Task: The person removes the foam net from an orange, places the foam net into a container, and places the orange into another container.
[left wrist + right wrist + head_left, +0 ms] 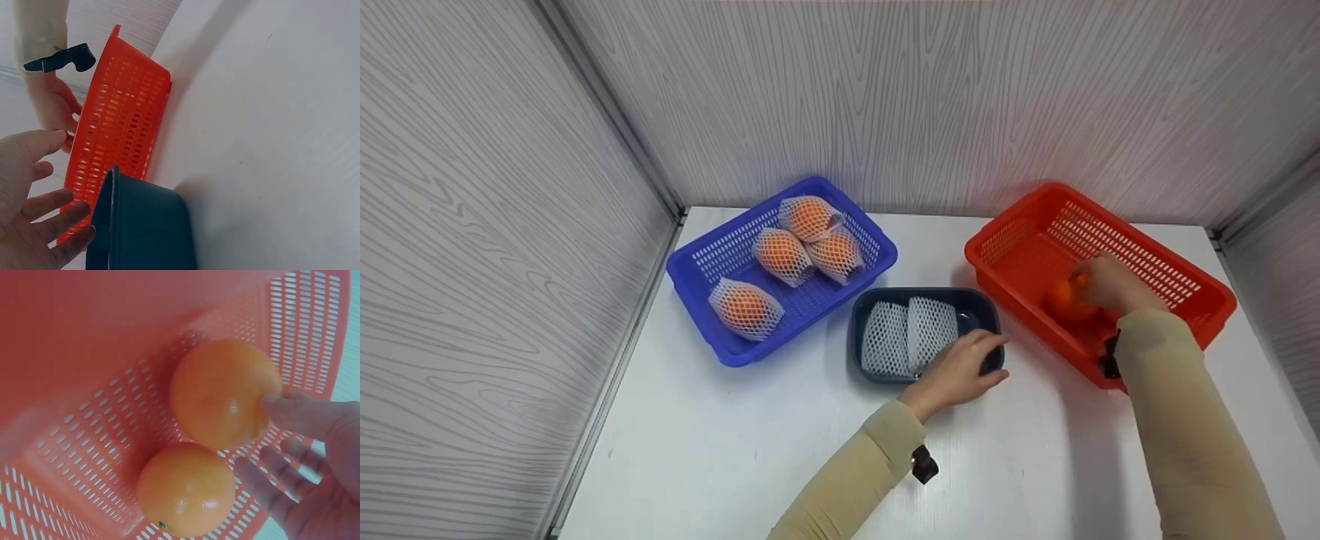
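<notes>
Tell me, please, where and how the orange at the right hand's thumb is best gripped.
From above, the right hand could probably best span the orange around its widest middle: it is round, the red basket walls it in, and the other orange crowds one side.

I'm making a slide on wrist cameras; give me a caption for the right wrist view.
Right hand with its thumb against one orange, a second orange beside it in a slotted red basket.

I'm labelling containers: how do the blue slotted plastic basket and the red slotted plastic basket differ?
The blue slotted plastic basket holds four white-netted orange fruits; the red slotted plastic basket holds bare orange fruits. No hand is in the blue basket; the right hand reaches into the red one. Both are rectangular.
</notes>
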`<state>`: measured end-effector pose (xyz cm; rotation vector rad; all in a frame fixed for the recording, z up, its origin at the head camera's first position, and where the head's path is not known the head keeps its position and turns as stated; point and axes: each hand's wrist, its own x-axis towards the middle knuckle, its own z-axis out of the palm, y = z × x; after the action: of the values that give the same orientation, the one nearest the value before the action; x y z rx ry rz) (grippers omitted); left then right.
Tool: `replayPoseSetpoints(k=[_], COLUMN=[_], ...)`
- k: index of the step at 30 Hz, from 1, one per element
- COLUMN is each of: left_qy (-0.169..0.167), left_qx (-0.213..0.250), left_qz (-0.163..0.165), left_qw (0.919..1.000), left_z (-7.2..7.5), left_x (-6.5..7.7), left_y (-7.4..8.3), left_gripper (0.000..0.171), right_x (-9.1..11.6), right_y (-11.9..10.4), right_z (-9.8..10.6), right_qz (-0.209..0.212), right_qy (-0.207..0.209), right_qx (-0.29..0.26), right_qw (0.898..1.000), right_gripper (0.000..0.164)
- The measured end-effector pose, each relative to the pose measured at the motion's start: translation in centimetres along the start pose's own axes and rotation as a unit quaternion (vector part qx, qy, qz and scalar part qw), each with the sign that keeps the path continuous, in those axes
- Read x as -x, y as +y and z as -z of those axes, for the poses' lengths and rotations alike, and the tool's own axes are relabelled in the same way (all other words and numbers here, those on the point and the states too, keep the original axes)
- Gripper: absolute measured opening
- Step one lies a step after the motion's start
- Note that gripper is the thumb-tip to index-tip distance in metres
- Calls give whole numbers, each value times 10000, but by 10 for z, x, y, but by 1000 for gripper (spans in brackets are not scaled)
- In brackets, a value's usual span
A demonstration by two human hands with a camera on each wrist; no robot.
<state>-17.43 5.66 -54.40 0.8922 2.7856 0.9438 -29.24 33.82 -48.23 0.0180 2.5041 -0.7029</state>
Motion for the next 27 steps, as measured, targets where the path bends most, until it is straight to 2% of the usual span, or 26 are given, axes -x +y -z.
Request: replayPoseSetpoints(k=[5, 12, 20, 27], left_qy=[-32, 39, 233, 507], left_qx=[11, 78, 152, 193], left_qz=[82, 151, 255, 359], left_qw=[10000, 9998, 9993, 9979], left_z=[2, 12, 34, 59], left_x=[2, 7, 19, 38], left_y=[-1, -4, -20, -38], left_gripper=[51, 50, 51, 52], right_x=[-2, 2, 17, 41], right_y=[-2, -1, -15, -38], right_z=[3, 7, 13, 1], right_qz=[24, 1, 542, 875], right_qy=[-195, -135, 398, 899], right_qx=[11, -144, -117, -422], right_qw=[9998, 9998, 9977, 9912], right_gripper=[58, 70, 66, 75])
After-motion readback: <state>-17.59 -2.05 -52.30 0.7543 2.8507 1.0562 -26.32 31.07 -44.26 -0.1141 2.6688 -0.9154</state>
